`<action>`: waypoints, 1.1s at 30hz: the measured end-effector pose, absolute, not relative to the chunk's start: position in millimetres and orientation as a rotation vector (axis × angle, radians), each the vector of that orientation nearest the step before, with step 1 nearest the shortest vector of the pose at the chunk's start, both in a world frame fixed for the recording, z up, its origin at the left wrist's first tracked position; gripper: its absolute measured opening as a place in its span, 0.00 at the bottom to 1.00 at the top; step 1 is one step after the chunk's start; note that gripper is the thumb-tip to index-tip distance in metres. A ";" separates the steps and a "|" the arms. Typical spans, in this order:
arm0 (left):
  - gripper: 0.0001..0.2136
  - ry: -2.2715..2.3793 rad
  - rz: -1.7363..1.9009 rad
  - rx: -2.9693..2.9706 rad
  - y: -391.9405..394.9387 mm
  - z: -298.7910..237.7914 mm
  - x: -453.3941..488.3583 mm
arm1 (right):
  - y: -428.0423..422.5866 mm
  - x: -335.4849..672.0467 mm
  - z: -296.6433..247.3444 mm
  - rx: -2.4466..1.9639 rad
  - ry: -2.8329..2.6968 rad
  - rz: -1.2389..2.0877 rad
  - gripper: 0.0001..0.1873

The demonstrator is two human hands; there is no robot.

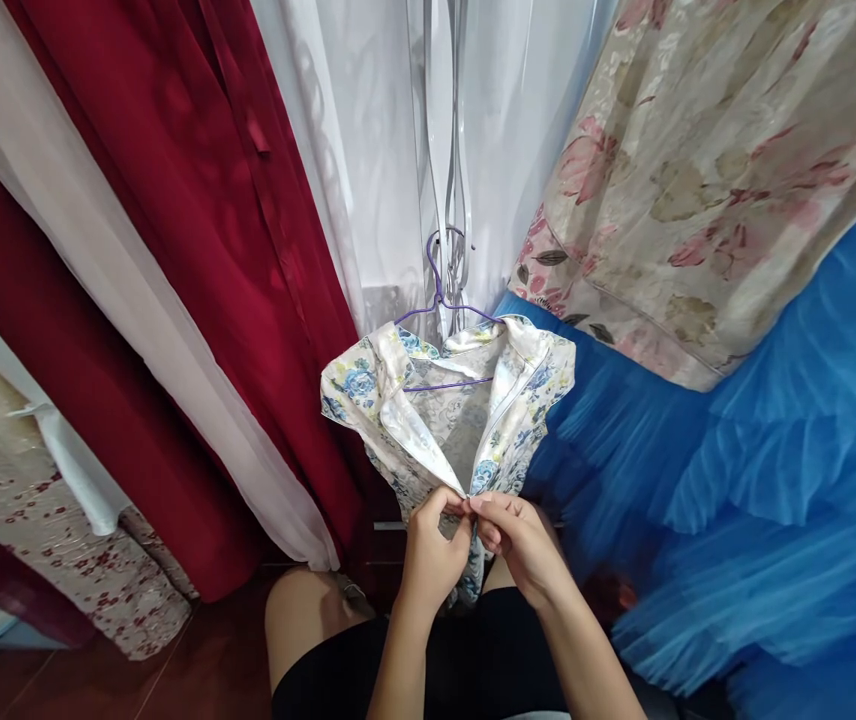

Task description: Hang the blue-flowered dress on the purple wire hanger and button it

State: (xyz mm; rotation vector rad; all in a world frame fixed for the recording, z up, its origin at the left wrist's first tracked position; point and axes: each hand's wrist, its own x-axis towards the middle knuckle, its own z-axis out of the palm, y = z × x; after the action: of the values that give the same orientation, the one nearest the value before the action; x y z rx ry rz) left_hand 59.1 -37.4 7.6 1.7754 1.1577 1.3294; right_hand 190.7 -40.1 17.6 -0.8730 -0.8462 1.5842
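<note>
A sleeveless blouse (357,385) with blue flowers on white cloth lies over my lap, on a purple wire hanger (435,265). Its collar is spread and the neckline stands apart in a V. At the bottom of that V, my left hand (439,540) pinches one front edge. My right hand (514,530) pinches the facing edge, with the fingertips of both hands almost touching. Whatever fastening sits between the fingers is too small to make out. The lower part of the blouse hangs down behind my hands, partly hidden.
Dark red cloth (173,200) and pale cloth hang on the left. White fabric with glossy straps (439,120) hangs straight ahead. On the right are a pink-flowered cloth (668,200) and ruffled blue tulle (773,480). Reddish floor tiles (195,670) show at lower left.
</note>
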 end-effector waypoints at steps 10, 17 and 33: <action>0.07 1.132 1.160 1.849 -42.3 13.3 62.5 | -45.1 197.8 25.6 -0.845 -0.873 1.510 0.18; 0.06 1.117 1.073 1.892 -45.9 25.6 58.8 | -46.4 196.6 28.3 -0.859 -0.910 1.472 0.17; 0.11 1.214 0.769 2.129 -74.8 61.0 50.0 | -49.9 197.4 61.7 -0.860 -0.899 1.476 0.20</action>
State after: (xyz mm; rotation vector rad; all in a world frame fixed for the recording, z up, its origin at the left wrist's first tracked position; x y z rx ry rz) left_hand 50.0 -74.8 61.0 2.1291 1.2144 0.7688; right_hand 197.4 -49.9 61.7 -0.8600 -0.8994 1.4757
